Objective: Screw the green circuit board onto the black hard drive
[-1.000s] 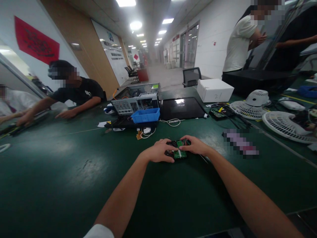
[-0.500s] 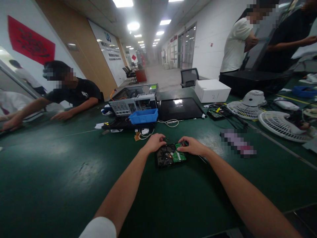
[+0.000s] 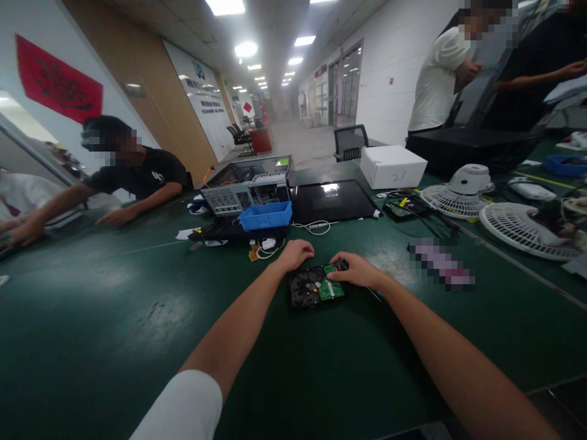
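A black hard drive [image 3: 303, 289] with a green circuit board [image 3: 332, 290] lies on the green table. Just beyond its upper left edge is my left hand [image 3: 297, 253], with its fingers curled together; anything between the fingertips is too small to make out. My right hand [image 3: 353, 270] is at the board's upper right corner, its thumb on the board and its fingers closed around a dark-handled tool [image 3: 342, 265]. The tool's thin metal shaft [image 3: 374, 294] shows below the hand, pointing down to the right.
Beyond the hands are a blue tray [image 3: 266, 216], an open computer case [image 3: 247, 186], a black panel [image 3: 337, 201] and a white box [image 3: 393, 167]. Fan parts [image 3: 527, 229] and a blurred pinkish object [image 3: 441, 263] lie right. Other people are at the left and back right.
My left hand has moved slightly up and right, off the drive's upper left corner. My right hand and the drive have stayed almost still.
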